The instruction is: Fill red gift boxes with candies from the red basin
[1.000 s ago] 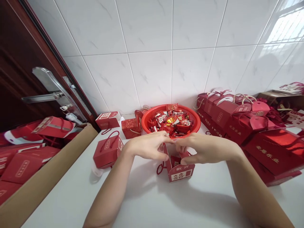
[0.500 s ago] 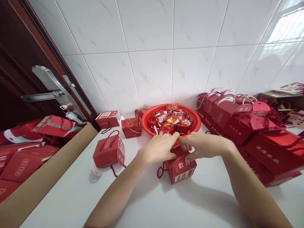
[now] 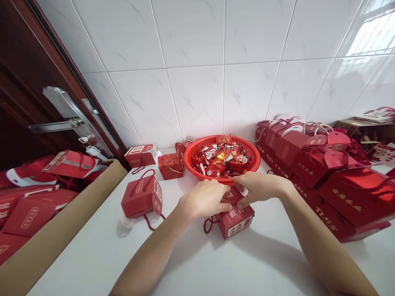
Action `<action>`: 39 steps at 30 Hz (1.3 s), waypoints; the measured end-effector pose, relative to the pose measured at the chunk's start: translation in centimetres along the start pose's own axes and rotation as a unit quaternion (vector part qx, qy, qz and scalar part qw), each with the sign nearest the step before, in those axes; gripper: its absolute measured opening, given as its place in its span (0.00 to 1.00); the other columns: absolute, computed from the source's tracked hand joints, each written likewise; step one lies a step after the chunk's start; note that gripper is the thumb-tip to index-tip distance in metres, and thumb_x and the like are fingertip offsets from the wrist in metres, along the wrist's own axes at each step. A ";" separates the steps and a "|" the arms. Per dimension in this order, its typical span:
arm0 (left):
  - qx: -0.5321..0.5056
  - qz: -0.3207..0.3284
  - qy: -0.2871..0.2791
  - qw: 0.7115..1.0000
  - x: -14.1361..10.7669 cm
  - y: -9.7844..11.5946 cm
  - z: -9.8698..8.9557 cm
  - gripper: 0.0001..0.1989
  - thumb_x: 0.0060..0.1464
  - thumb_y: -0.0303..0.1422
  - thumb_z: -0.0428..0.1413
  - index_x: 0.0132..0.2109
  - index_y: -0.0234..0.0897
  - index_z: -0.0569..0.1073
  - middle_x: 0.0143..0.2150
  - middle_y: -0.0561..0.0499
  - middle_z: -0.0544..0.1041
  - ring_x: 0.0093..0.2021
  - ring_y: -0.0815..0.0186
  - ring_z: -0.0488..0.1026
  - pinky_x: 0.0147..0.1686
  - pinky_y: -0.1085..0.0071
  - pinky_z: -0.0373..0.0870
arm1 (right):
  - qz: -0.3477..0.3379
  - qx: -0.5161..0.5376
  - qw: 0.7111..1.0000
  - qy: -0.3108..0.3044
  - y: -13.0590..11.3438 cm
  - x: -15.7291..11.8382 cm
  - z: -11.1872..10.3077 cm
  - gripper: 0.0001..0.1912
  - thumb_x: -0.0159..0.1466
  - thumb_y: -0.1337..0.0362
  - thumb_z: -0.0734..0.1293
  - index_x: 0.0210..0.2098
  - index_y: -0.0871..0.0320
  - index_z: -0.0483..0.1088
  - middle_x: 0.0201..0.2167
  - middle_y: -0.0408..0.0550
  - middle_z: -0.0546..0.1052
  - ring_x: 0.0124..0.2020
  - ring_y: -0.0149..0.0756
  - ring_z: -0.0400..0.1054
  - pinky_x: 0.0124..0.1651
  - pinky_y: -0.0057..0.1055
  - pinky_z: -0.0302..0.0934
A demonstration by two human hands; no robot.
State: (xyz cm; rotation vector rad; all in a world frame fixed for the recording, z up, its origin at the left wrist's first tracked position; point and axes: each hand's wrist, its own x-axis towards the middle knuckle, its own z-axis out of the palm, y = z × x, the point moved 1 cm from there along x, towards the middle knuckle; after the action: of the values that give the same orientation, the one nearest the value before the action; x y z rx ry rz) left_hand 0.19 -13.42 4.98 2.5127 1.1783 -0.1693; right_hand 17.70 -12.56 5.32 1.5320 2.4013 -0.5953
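Observation:
A small red gift box (image 3: 236, 224) with white lettering stands on the white table, just in front of a red basket (image 3: 196, 174) full of wrapped sweets (image 3: 220, 156). My left hand (image 3: 210, 197) is at the box's left side, thumb on its top flap. From the right, my right hand (image 3: 251, 189) grips the same box with bent fingers, its thumb on the top. The two hands are apart, and the flaps lie folded down between them. A dark red cord loop (image 3: 210, 224) sticks out at the box's left.
Another red box (image 3: 142, 196) with cords lies to the left, with smaller boxes (image 3: 170, 165) behind it. Stacked red boxes (image 3: 327, 176) fill the right side. A carton (image 3: 70, 209) of red boxes stands at the left, by a door handle (image 3: 55, 125).
Both hands have drawn slightly apart and lower over the box. The front flap, raised before, now lies flatter on the top.

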 end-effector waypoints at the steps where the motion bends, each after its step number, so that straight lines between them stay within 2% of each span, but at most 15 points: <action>1: -0.011 -0.006 -0.003 1.000 0.1 0.0 0.2 0.12 0.55 0.41 0.57 0.30 0.39 0.68 0.28 0.51 0.71 0.30 0.62 0.69 0.26 0.68 0.54 | -0.009 0.003 1.000 -0.008 0.1 0.2 0.0 0.19 0.54 0.50 0.74 0.34 0.58 0.69 0.32 0.48 0.74 0.31 0.39 0.69 0.25 0.30 0.53; 4: -0.059 -0.016 -0.024 0.998 0.6 -0.4 0.6 0.12 0.52 0.40 0.58 0.30 0.39 0.65 0.28 0.52 0.70 0.29 0.63 0.67 0.25 0.69 0.53 | -0.050 0.051 0.996 -0.061 0.7 0.9 0.0 0.21 0.52 0.47 0.74 0.28 0.58 0.68 0.26 0.45 0.74 0.30 0.38 0.70 0.28 0.30 0.57; 7: -0.082 -0.026 -0.045 0.995 0.9 -0.9 0.5 0.15 0.51 0.43 0.59 0.30 0.40 0.62 0.28 0.53 0.67 0.29 0.64 0.66 0.24 0.69 0.54 | -0.072 0.150 0.978 -0.122 1.6 1.5 0.1 0.26 0.48 0.43 0.75 0.24 0.59 0.67 0.23 0.44 0.74 0.28 0.36 0.72 0.31 0.30 0.62; 12: -0.101 -0.019 -0.068 0.992 1.3 -1.2 0.4 0.16 0.51 0.43 0.60 0.31 0.40 0.61 0.30 0.55 0.67 0.28 0.66 0.64 0.24 0.70 0.55 | -0.068 0.256 0.953 -0.146 2.8 2.2 0.4 0.30 0.39 0.44 0.79 0.24 0.60 0.66 0.22 0.41 0.73 0.22 0.31 0.71 0.27 0.28 0.65; 15: -0.109 -0.016 -0.068 0.992 1.3 -1.0 0.3 0.16 0.51 0.42 0.60 0.30 0.40 0.61 0.29 0.55 0.67 0.28 0.66 0.64 0.25 0.70 0.56 | -0.074 0.277 0.950 -0.121 3.3 2.3 0.3 0.28 0.40 0.47 0.79 0.27 0.59 0.66 0.20 0.39 0.73 0.19 0.29 0.67 0.23 0.26 0.62; 19: -0.109 -0.021 -0.065 0.992 1.1 -0.7 0.3 0.16 0.50 0.41 0.60 0.29 0.40 0.60 0.27 0.55 0.66 0.28 0.67 0.63 0.24 0.70 0.54 | -0.103 0.298 0.947 -0.057 3.5 1.1 -0.6 0.24 0.46 0.51 0.78 0.30 0.59 0.67 0.19 0.38 0.72 0.18 0.25 0.60 0.18 0.23 0.53; 22: -0.112 -0.019 -0.059 0.992 1.0 -0.5 0.2 0.15 0.50 0.40 0.60 0.30 0.39 0.61 0.28 0.55 0.66 0.29 0.67 0.64 0.25 0.70 0.54 | -0.140 0.317 0.938 -0.001 3.2 -0.8 -1.5 0.20 0.51 0.52 0.75 0.30 0.61 0.70 0.22 0.41 0.74 0.23 0.26 0.64 0.23 0.23 0.54; 25: -0.122 -0.017 -0.063 0.990 0.8 -0.2 0.2 0.13 0.51 0.40 0.59 0.33 0.39 0.64 0.31 0.55 0.68 0.32 0.65 0.67 0.26 0.71 0.56 | -0.158 0.327 0.932 0.025 2.7 -2.5 -2.1 0.19 0.55 0.51 0.74 0.31 0.62 0.71 0.25 0.44 0.75 0.27 0.28 0.67 0.28 0.25 0.58; 27: -0.122 -0.013 -0.060 0.991 0.8 -0.1 0.4 0.12 0.52 0.41 0.59 0.37 0.39 0.68 0.35 0.52 0.70 0.37 0.62 0.70 0.28 0.71 0.59 | -0.160 0.326 0.931 0.036 2.3 -3.1 -2.3 0.18 0.55 0.51 0.73 0.32 0.62 0.72 0.25 0.43 0.74 0.27 0.29 0.66 0.29 0.26 0.58; 31: -0.125 0.017 -0.029 0.992 1.0 0.2 0.7 0.16 0.52 0.41 0.60 0.45 0.39 0.72 0.42 0.48 0.74 0.49 0.54 0.71 0.36 0.70 0.64 | -0.163 0.321 0.930 0.068 1.9 -3.5 -2.5 0.18 0.55 0.52 0.73 0.34 0.61 0.73 0.25 0.42 0.74 0.28 0.29 0.65 0.31 0.27 0.58; 35: -0.157 0.045 -0.001 0.986 1.2 0.1 0.7 0.19 0.50 0.39 0.61 0.49 0.39 0.72 0.46 0.48 0.75 0.49 0.54 0.72 0.40 0.68 0.66 | -0.147 0.314 0.934 0.092 2.0 -3.5 -2.7 0.19 0.55 0.51 0.73 0.34 0.61 0.73 0.26 0.43 0.74 0.29 0.31 0.65 0.33 0.28 0.59; 39: -0.195 0.071 -0.002 0.978 1.3 0.0 0.5 0.21 0.47 0.31 0.60 0.50 0.40 0.71 0.46 0.50 0.75 0.47 0.56 0.74 0.39 0.69 0.67 | -0.145 0.292 0.939 0.109 2.4 -3.7 -2.8 0.19 0.56 0.50 0.72 0.35 0.61 0.74 0.28 0.45 0.75 0.30 0.32 0.66 0.35 0.30 0.59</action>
State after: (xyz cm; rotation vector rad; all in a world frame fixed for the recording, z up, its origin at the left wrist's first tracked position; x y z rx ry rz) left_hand 1.07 -12.70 4.23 2.2347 0.9212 0.0874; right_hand 21.57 -13.43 8.77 1.5046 2.8092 -1.3707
